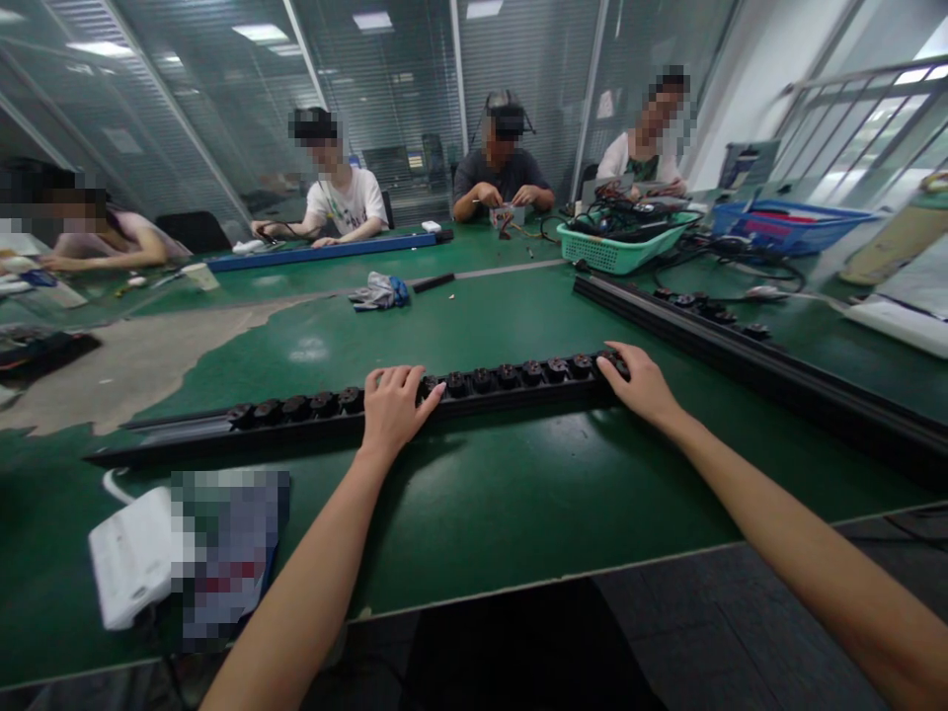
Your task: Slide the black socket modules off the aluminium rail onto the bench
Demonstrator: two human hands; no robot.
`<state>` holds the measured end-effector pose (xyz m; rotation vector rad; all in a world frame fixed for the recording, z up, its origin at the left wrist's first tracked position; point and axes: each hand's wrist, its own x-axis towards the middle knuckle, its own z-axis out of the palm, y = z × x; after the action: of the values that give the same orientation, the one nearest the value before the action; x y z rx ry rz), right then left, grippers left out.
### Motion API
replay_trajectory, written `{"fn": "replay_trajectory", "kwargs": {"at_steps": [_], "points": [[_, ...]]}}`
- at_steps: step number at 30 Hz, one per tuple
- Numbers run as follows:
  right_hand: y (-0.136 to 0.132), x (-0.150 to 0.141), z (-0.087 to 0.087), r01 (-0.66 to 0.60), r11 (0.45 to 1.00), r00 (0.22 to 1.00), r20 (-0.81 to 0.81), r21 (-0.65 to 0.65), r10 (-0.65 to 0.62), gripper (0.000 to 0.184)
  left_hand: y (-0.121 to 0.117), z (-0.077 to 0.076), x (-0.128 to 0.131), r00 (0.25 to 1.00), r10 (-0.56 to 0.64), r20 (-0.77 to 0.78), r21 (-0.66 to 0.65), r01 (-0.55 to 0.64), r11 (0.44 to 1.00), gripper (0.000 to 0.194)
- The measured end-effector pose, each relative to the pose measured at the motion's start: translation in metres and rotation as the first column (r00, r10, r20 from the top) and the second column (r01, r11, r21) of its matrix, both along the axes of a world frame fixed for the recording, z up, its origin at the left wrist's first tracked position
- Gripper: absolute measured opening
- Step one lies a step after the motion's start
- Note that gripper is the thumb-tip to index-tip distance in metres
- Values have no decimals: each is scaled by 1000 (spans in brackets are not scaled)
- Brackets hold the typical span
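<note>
A long black rail [296, 420] studded with several round black sockets lies across the green table [474, 494] in front of me. My left hand [396, 407] is draped over its middle, fingers curled over the top of the rail. At the rail's right end rests my right hand [641, 385], fingers bent over the last socket. Both hands press on the rail, which lies flat on the table.
A second long black rail [741, 360] runs diagonally at the right. A white device [133, 558] sits at near left, grey gloves [379, 291] mid-table, a green basket [622, 247] and blue basket [789, 225] of cables far right. Several people work at the far side.
</note>
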<state>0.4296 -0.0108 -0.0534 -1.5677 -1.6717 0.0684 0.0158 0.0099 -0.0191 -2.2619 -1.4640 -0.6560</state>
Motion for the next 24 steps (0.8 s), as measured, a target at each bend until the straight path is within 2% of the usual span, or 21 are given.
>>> {"fn": "replay_trajectory", "kwargs": {"at_steps": [6,12,19,24], "points": [[3,11,-4,-20,999,999,25,-51,21,56,5,-5,-2,994,21,-104,-11,-22,1000,46],[-3,11,-2,-4,995,999,53,-98,9,63,3,-4,-3,994,10,-113,-3,-11,1000,45],[-4,6,-4,-6,1000,997,80,-1,7,56,1,-3,-2,993,-4,-119,28,7,1000,44],[-2,-4,-4,30,997,999,33,70,-32,41,-1,2,-2,992,-8,-122,32,12,999,45]]}}
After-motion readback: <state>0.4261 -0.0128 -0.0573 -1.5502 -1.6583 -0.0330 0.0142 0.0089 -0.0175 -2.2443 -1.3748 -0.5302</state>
